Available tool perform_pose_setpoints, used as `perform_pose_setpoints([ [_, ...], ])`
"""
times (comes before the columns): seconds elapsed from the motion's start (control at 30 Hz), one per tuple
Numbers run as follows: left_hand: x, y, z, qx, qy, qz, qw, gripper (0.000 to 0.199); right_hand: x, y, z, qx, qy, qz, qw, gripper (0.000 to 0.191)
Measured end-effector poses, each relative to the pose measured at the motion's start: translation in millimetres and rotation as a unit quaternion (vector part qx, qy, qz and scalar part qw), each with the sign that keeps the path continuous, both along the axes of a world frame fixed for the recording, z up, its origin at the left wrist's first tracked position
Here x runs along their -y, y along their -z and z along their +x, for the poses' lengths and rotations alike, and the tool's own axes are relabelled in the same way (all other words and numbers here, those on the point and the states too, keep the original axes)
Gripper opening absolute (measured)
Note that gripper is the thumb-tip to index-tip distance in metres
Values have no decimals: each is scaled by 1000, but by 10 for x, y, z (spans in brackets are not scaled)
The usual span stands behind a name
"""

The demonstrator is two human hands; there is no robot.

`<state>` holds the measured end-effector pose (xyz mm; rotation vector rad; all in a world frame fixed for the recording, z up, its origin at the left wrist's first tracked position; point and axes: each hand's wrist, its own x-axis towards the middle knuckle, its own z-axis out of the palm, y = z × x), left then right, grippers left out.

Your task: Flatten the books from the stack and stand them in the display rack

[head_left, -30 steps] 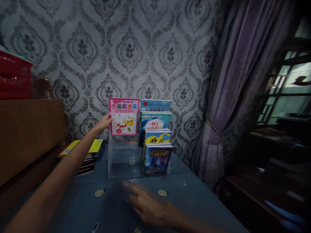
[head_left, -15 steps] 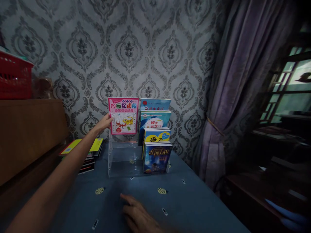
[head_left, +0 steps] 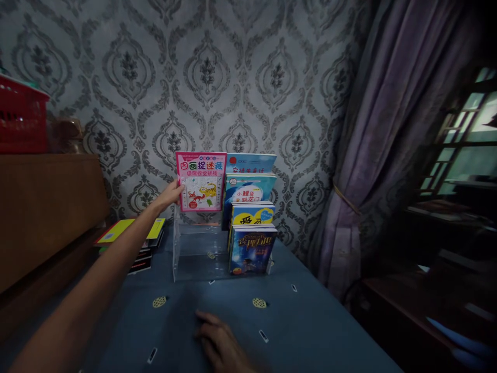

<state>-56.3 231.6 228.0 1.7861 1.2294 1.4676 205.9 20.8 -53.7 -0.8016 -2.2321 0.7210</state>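
My left hand (head_left: 170, 195) grips the left edge of a pink picture book (head_left: 202, 181), its front cover facing me. The book is upright at the back left of a clear acrylic book rack (head_left: 175, 254); whether its lower edge rests on the rack I cannot tell. Beside it, the right half of the rack bears several books in tiers: a light blue one (head_left: 252, 163), a teal one (head_left: 266, 181), a yellow and blue one (head_left: 256, 214) and a dark blue one (head_left: 250, 251). Low in front, my right hand (head_left: 221, 339) holds nothing, its fingers loosely extended over the table.
A blue patterned cloth covers the table (head_left: 310, 331). Left of the rack lies a stack of books with a yellow one (head_left: 116, 231) on top. A wooden cabinet (head_left: 50, 207) with a red basket (head_left: 23, 116) flanks the left; a purple curtain (head_left: 373, 155) hangs right.
The pink book, still in my left hand, has shifted slightly to the right, closer to the light blue book. My right hand stays low over the table. The view has moved a little.
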Motion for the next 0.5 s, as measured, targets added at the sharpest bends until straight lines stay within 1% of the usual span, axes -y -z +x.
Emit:
perform_pose_setpoints([
  [0.17,59,-10,5,-13,12,-3,1000,44,-25,46,-20,-20,4,6,1000,29],
  [0.37,90,-19,16,-18,10,-8,1000,42,1,-19,-9,-21,8,-16,1000,29],
  [0.5,112,-15,18,-18,20,-9,1000,46,3,-12,-17,-18,6,-15,1000,30],
])
